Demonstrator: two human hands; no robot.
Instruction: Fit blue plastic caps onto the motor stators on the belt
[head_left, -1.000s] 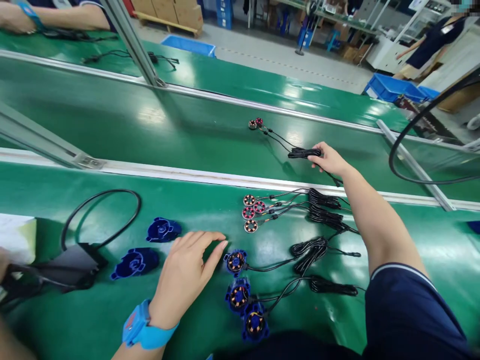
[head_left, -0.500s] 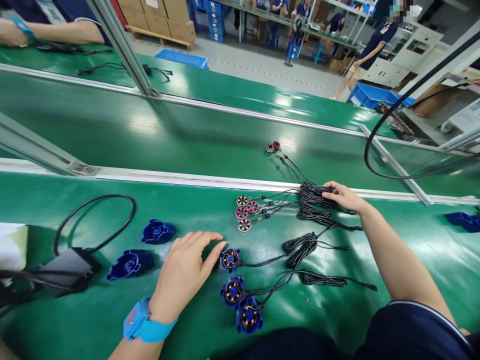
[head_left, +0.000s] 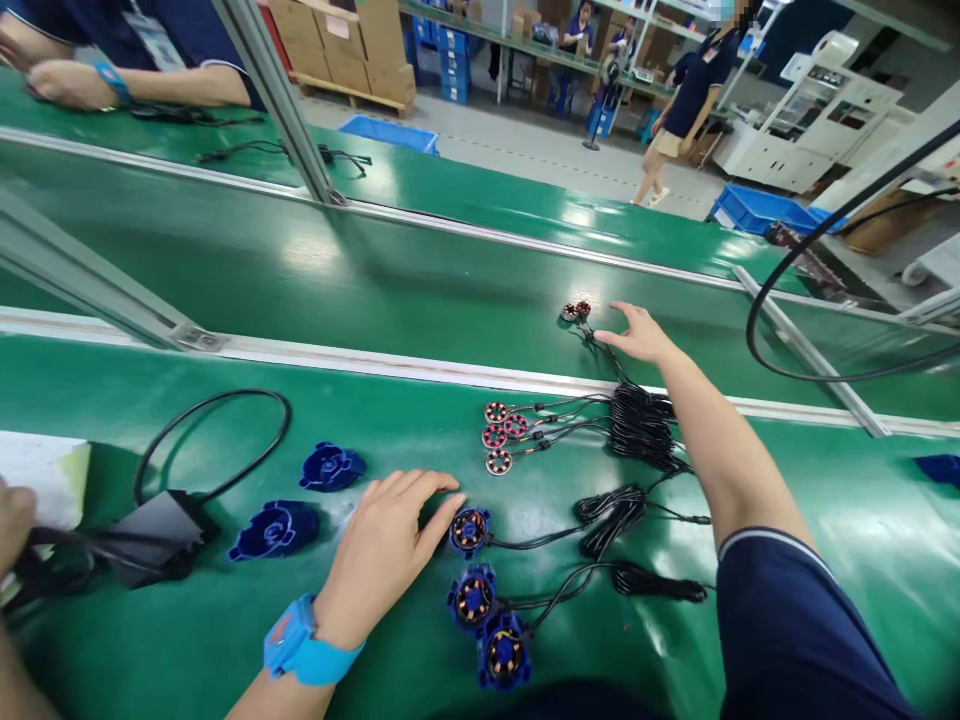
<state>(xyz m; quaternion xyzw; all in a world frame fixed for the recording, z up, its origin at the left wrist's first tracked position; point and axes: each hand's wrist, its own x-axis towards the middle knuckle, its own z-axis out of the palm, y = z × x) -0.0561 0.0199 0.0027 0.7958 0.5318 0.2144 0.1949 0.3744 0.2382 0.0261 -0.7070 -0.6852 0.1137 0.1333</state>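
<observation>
My right hand (head_left: 637, 335) reaches over the metal rail, fingers apart and holding nothing, close beside two small motor stators (head_left: 576, 311) with cables. Several more stators (head_left: 495, 436) lie on the green mat this side of the rail, their black cable bundles (head_left: 641, 428) to their right and partly behind my forearm. My left hand (head_left: 394, 545) rests on the mat with fingers curved and thumb apart, its tips near a blue housing with a stator in it (head_left: 469, 531). Below that are two more filled blue housings (head_left: 474, 598). Two housings without stators (head_left: 276, 529) lie left of my left hand.
A black power adapter (head_left: 154, 535) with a looped cable lies at left, where another person's hand (head_left: 13, 525) shows at the edge. Metal frame posts (head_left: 281, 100) and a rail (head_left: 390, 375) cross the bench. A black cable loop (head_left: 754, 300) hangs at right. Across the bench, a co-worker's arm (head_left: 172, 85) rests.
My right hand has left the cable bundles and moved up and away over the rail to the two far stators. My left hand has barely moved. Another person's hand has appeared at left.
</observation>
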